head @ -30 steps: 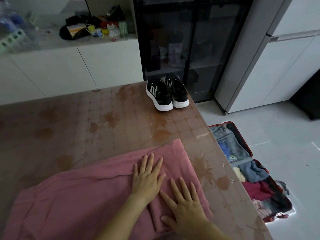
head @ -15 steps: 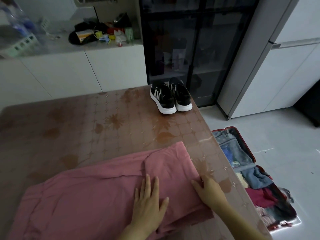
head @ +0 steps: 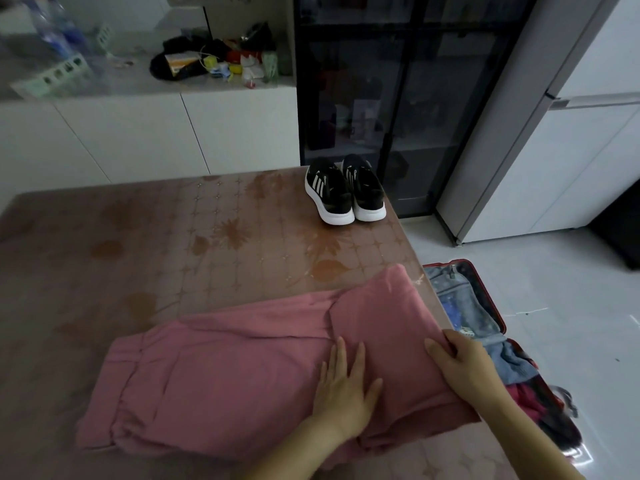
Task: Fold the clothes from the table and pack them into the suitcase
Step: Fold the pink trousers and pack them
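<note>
A pink garment lies spread on the brown patterned table, its right part folded over near the table's right edge. My left hand lies flat on the cloth with straight fingers. My right hand grips the garment's right edge, thumb on top and fingers curled under it. An open red suitcase lies on the floor to the right of the table, holding several folded clothes in blue, dark red and other colours.
A pair of black sneakers with white soles stands at the table's far right corner. Behind are white cabinets with a cluttered counter, a dark glass cabinet and a fridge. Pale floor tiles lie to the right.
My right hand slid from the top of the cloth to its right edge and took hold of it. My left hand moved slightly toward me. The camera tilted, shifting the scene down.
</note>
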